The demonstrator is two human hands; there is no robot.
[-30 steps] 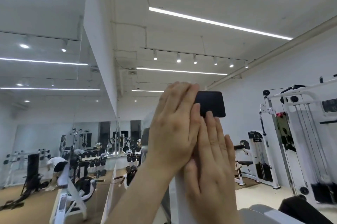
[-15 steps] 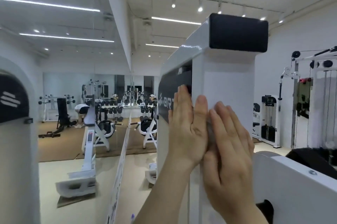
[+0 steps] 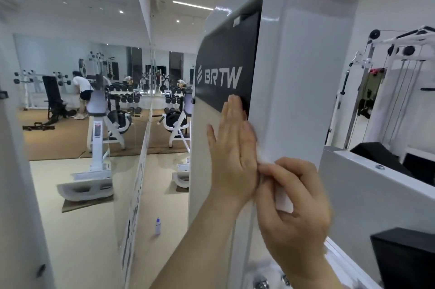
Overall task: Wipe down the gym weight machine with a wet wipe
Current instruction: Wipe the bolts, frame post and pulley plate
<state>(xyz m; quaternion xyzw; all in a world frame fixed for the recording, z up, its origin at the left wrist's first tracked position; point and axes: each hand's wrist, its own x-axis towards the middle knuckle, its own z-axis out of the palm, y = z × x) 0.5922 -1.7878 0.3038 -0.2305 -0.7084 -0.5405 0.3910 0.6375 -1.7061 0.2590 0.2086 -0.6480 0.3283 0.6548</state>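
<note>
The white upright of the weight machine fills the middle of the view, with a black BRTW panel on its left face. My left hand lies flat against that left face just below the panel, fingers straight and pointing up. My right hand is on the upright's front edge, fingers curled, pinching a white wet wipe against the metal. Most of the wipe is hidden under my fingers. The two hands touch at the corner of the upright.
A small bottle stands on the floor to the left of the upright. A white cable machine is at the right and a black pad at lower right. A person bends near the dumbbell racks by the far mirror.
Both hands have slid down the upright from near its black top cap to below the BRTW panel. My right hand's fingers went from flat to curled round the wipe.
</note>
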